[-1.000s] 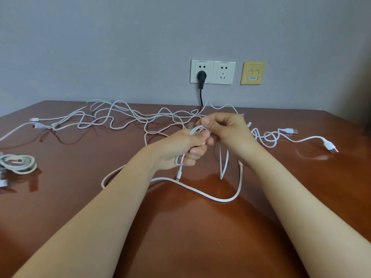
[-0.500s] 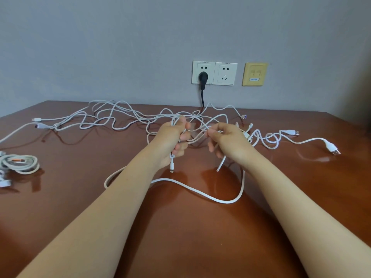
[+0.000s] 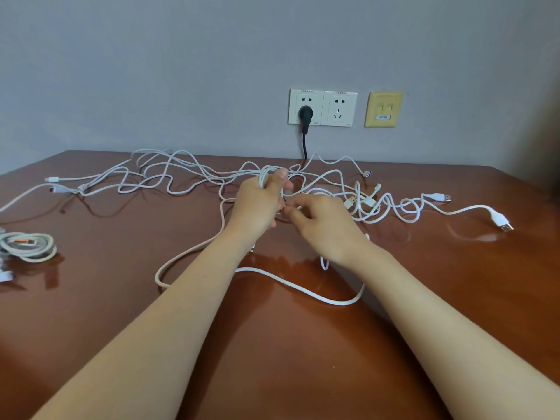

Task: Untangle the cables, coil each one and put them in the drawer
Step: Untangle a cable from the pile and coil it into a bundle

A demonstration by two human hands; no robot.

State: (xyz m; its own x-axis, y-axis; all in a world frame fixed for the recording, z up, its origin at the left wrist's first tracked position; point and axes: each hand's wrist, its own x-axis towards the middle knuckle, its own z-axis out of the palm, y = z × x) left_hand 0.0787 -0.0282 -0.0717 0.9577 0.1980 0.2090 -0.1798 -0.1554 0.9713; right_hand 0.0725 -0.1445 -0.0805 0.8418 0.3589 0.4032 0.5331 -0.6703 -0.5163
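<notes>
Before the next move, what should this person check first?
1. Left grip holds white cable loops: ok.
2. Right grip has hold too: cannot tell.
3. Slack loop lies free on the table: ok.
4. Far tangle undone: not ok.
5. Drawer in view: not ok.

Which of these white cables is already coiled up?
The bundle at far left, wound into a tidy loop with an orange bit inside. All the others sprawl loose in one tangle.
</notes>
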